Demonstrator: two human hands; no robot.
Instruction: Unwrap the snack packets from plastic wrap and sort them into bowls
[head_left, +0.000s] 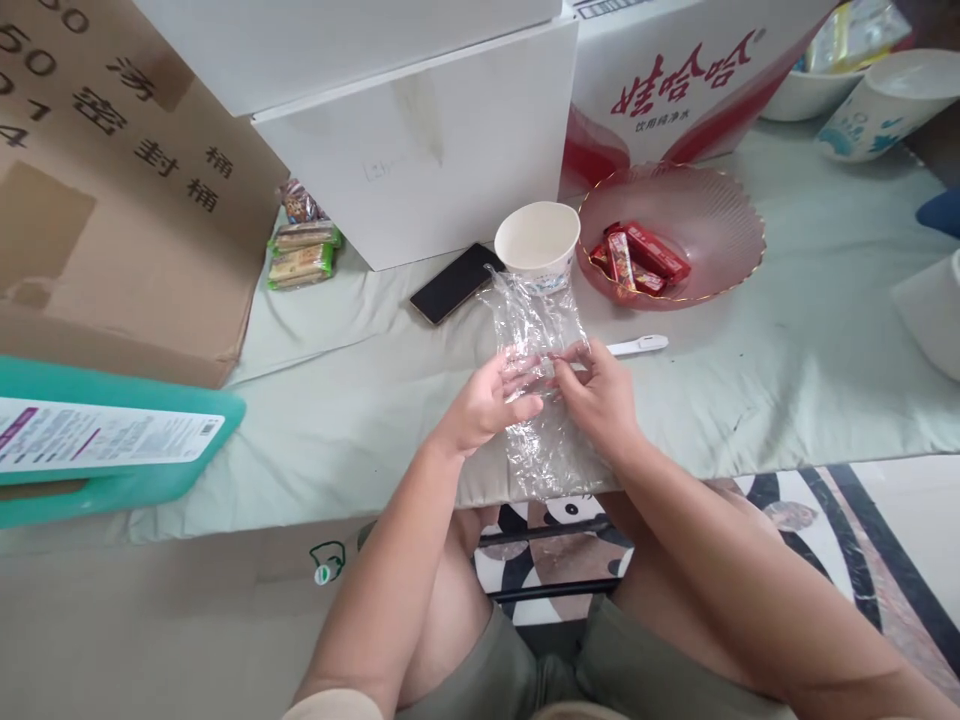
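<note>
A crumpled clear plastic bag (541,450) hangs between my hands, over the front part of the cloth-covered table. The thumb and fingers of my right hand (602,395) pinch its film. My left hand (491,398) has its fingers stretched out against the film, thumb apart; the plastic partly covers the fingertips. Just beyond the bag stands a white paper bowl (537,240) with a blue print, its lower side behind the film. To its left lies a black phone (454,284). A thin white plastic piece (639,345) lies beyond my right hand, one end hidden.
A pink glass bowl (724,235) holds several red-wrapped snacks (649,255). White boxes (450,150) and a red-and-white carton (667,90) line the back. Left are a brown carton (150,270), wrapped snacks (300,265) and a green jug (202,440). A paper cup (862,125) is far right.
</note>
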